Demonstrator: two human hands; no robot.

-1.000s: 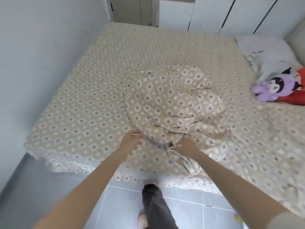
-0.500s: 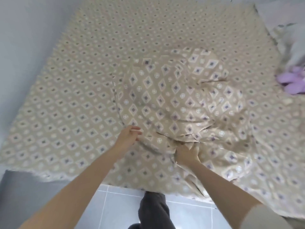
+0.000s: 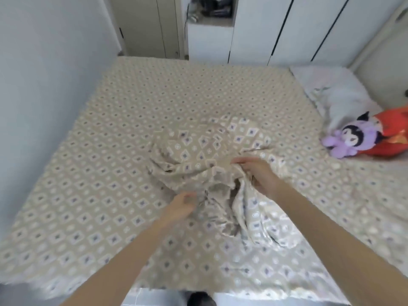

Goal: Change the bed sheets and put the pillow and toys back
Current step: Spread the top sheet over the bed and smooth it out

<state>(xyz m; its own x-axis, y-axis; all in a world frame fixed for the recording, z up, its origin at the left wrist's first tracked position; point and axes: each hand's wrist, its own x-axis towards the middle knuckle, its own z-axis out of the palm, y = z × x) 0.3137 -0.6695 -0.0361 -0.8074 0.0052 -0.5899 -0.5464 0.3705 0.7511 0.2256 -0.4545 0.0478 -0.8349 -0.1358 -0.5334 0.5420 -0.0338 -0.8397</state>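
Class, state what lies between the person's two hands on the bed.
Head view: bunched folds of the patterned sheet fill the stretch between left hand and right hand.

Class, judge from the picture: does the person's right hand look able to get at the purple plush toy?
Probably yes, once it lets go. The right hand grips the bunched sheet, and only flat, covered bed lies between it and the purple plush toy.

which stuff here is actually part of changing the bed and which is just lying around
Part of the job:
patterned sheet
bunched fabric gripped by the right hand
white pillow
purple plush toy
red plush behind it

Just there:
wardrobe doors
door
shelf clutter
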